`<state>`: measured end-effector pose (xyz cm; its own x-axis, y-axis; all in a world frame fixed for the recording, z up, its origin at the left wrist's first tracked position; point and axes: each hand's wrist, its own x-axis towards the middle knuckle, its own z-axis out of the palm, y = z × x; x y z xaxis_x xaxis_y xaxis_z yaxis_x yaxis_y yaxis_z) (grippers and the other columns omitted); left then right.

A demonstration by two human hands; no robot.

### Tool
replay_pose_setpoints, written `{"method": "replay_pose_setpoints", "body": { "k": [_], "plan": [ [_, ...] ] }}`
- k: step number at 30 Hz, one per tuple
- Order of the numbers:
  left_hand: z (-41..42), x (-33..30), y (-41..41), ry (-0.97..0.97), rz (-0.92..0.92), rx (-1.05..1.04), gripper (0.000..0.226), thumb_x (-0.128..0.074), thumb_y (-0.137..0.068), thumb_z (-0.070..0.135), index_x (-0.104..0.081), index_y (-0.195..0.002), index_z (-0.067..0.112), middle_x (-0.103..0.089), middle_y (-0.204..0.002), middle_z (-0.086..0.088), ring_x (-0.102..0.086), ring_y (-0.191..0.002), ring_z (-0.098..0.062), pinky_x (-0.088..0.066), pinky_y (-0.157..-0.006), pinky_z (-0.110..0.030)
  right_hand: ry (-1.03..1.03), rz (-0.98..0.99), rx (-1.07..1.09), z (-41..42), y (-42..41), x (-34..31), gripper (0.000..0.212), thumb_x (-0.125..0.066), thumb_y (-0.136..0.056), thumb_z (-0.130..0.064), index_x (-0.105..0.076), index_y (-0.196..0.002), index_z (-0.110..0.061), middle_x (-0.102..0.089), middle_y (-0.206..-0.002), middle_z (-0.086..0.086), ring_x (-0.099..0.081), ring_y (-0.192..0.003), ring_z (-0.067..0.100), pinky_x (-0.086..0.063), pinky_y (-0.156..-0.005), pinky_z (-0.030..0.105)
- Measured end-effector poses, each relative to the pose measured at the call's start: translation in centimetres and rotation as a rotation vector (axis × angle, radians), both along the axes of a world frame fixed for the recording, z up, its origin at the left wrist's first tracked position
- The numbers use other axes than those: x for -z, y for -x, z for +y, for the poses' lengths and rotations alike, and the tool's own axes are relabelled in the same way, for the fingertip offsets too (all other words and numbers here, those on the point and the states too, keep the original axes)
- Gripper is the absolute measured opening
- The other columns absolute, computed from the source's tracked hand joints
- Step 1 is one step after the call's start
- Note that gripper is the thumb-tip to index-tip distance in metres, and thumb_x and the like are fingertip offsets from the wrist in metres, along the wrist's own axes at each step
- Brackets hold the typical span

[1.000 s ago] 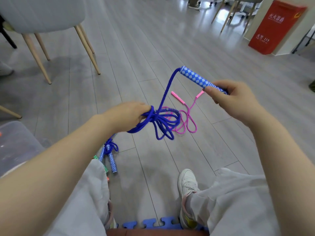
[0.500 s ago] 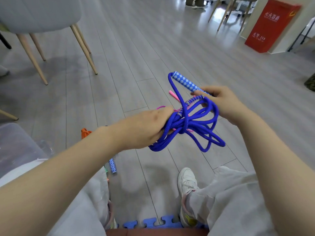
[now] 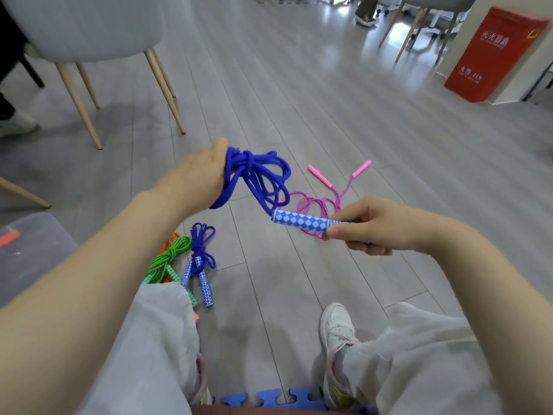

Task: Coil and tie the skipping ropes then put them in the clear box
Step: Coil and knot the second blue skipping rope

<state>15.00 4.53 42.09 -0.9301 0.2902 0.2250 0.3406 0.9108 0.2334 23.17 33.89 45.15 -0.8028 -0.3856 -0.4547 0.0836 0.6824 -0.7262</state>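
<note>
The left hand's fingers (image 3: 220,151) close round a bunch of loose loops of the blue skipping rope (image 3: 260,178), just above the middle of the frame; the right hand's fingers (image 3: 344,232) pinch its blue-and-white checked handle (image 3: 302,221) right of centre, handle pointing left toward the loops; the left hand (image 3: 194,181) is raised with its back to the camera, the right hand (image 3: 371,226) lower, both forearms reaching in from the bottom corners. This rope looks coiled but not yet tied; on the floor at lower left lie a tied blue rope (image 3: 202,259) and a tied green rope (image 3: 166,259), an orange one barely showing behind; the pink rope (image 3: 329,199) lies loose beyond the hands; the clear box (image 3: 33,250) sits at the left edge, its contents not clear.
</note>
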Motion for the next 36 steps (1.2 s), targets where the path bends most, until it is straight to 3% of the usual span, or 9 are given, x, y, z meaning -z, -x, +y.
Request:
{"method": "replay_pose_setpoints", "body": {
  "k": [8, 13, 15, 19, 22, 25, 29, 33, 36],
  "plan": [
    [4.0, 3.3, -1.6, 0.281, -0.210, 0.229, 0.010, -0.044, -0.095, 0.011, -0.036, -0.094, 0.017, -0.049, -0.084, -0.002, -0.049, -0.070, -0.027, -0.035, -0.062, -0.033, -0.062, 0.446, 0.150, 1.8, 1.1, -0.7, 0.005, -0.076, -0.080, -0.038, -0.074, -0.080, -0.033, -0.067, -0.064, -0.003, -0.052, -0.054, 0.008, -0.041, -0.058, 0.029],
    [5.5, 2.9, -3.4, 0.402, -0.265, 0.514, 0.009, -0.040, -0.098, 0.013, -0.036, -0.096, 0.021, -0.047, -0.088, 0.005, -0.050, -0.076, -0.019, -0.044, -0.070, -0.032, -0.268, 0.863, 0.074, 3.1, 2.0, -0.3, 0.023, -0.082, -0.073, -0.041, -0.074, -0.092, -0.029, -0.067, -0.074, -0.008, -0.055, -0.073, 0.011, -0.044, -0.067, 0.030],
    [6.0, 2.8, -4.2, 0.296, -0.232, 0.564, 0.008, -0.043, -0.097, 0.011, -0.042, -0.099, 0.019, -0.053, -0.093, 0.001, -0.051, -0.078, -0.020, -0.046, -0.073, -0.034, -0.291, 0.965, 0.040, 4.4, 2.8, 0.5, 0.028, -0.079, -0.075, -0.043, -0.073, -0.098, -0.029, -0.068, -0.084, -0.009, -0.054, -0.082, 0.014, -0.042, -0.074, 0.029],
    [6.7, 1.5, -5.8, -0.303, -0.182, 0.548, 0.011, -0.049, -0.092, 0.016, -0.051, -0.101, 0.011, -0.058, -0.082, -0.002, -0.047, -0.070, -0.021, -0.043, -0.066, -0.029, 0.057, 0.646, 0.209, 4.4, 3.1, 1.4, 0.017, -0.077, -0.082, -0.030, -0.070, -0.097, -0.029, -0.069, -0.084, -0.021, -0.061, -0.081, -0.004, -0.044, -0.078, 0.020],
    [7.3, -0.5, -6.7, -0.698, -0.129, 0.472, 0.012, -0.051, -0.091, 0.016, -0.050, -0.103, 0.016, -0.055, -0.084, -0.007, -0.047, -0.073, -0.027, -0.046, -0.069, -0.033, 0.200, 0.356, 0.134, 1.1, 2.2, 2.1, 0.009, -0.061, -0.096, -0.014, -0.067, -0.090, -0.017, -0.069, -0.071, -0.026, -0.064, -0.071, -0.010, -0.047, -0.068, 0.007],
    [7.4, -1.4, -6.6, -0.888, -0.134, 0.361, 0.016, -0.055, -0.096, 0.018, -0.050, -0.111, 0.015, -0.059, -0.091, -0.010, -0.051, -0.076, -0.026, -0.047, -0.071, -0.037, 0.476, 0.126, 0.234, -2.5, 1.2, 3.1, 0.030, -0.055, -0.099, -0.031, -0.061, -0.118, -0.009, -0.073, -0.102, 0.003, -0.070, -0.096, 0.019, -0.058, -0.087, 0.041],
    [6.0, -0.9, -4.0, -0.746, -0.138, 0.111, 0.010, -0.056, -0.097, 0.027, -0.047, -0.098, 0.022, -0.051, -0.074, 0.009, -0.042, -0.060, -0.004, -0.037, -0.057, -0.019, 0.372, 0.066, 0.392, -5.6, 1.1, 3.8, 0.022, -0.053, -0.099, -0.035, -0.052, -0.107, -0.015, -0.074, -0.092, 0.007, -0.065, -0.074, 0.020, -0.059, -0.073, 0.038],
    [5.1, -0.2, -2.7, -0.492, -0.226, -0.005, 0.021, -0.054, -0.096, 0.035, -0.045, -0.102, 0.017, -0.052, -0.080, 0.008, -0.048, -0.069, -0.007, -0.034, -0.057, -0.019, 0.141, 0.150, 0.341, -6.1, 0.9, 4.2, 0.023, -0.049, -0.100, -0.034, -0.051, -0.116, -0.018, -0.071, -0.091, 0.002, -0.064, -0.067, 0.015, -0.058, -0.062, 0.032],
    [5.1, 0.3, -2.2, -0.441, -0.352, -0.038, 0.028, -0.057, -0.094, 0.039, -0.050, -0.104, 0.014, -0.061, -0.086, -0.001, -0.058, -0.081, -0.024, -0.042, -0.065, -0.030, 0.008, 0.201, 0.275, -5.6, 0.8, 4.1, 0.020, -0.047, -0.098, -0.038, -0.053, -0.112, -0.024, -0.069, -0.079, 0.000, -0.064, -0.059, 0.014, -0.058, -0.058, 0.034]
  ]
}}
